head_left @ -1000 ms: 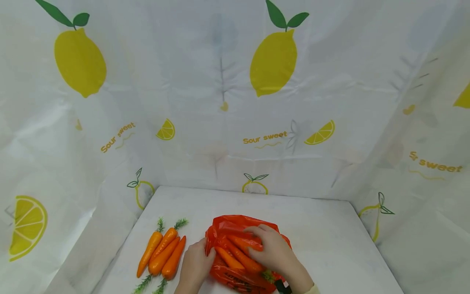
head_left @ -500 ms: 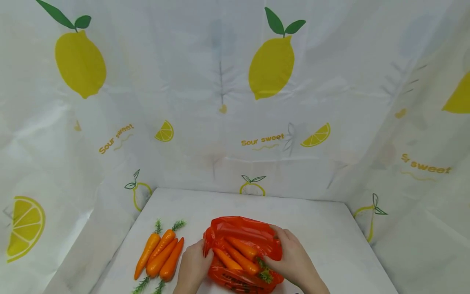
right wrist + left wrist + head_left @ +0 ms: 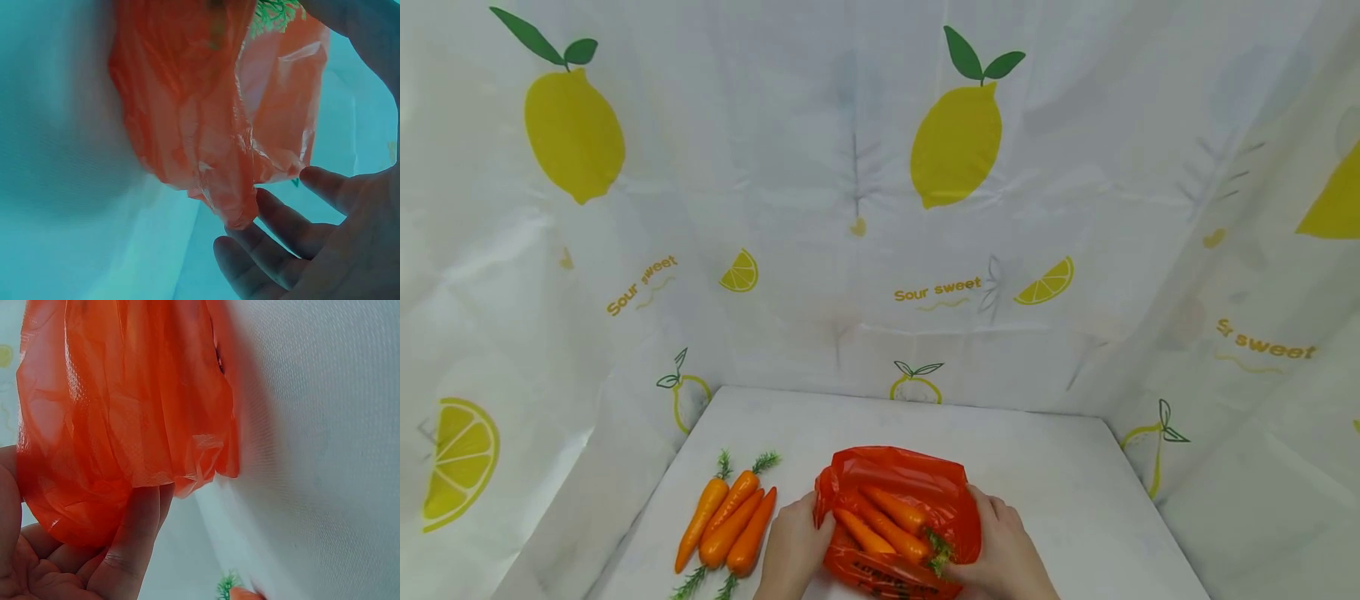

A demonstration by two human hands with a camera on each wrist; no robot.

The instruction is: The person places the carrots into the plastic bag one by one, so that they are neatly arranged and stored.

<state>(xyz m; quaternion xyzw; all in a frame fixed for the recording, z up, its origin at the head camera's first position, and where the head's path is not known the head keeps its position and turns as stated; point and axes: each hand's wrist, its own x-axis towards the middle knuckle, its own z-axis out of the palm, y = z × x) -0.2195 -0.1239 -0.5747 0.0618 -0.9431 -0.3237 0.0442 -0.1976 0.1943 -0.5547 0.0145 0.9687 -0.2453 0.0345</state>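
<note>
Head: bagged carrots [image 3: 889, 525] diagonal, greens [image 3: 938, 552] lower-right

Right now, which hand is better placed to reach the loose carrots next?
Probably the left hand: it is beside the loose carrots, while the right hand is across the red bag from them. The left grips the bag, though, so would likely need to let go first.
</note>
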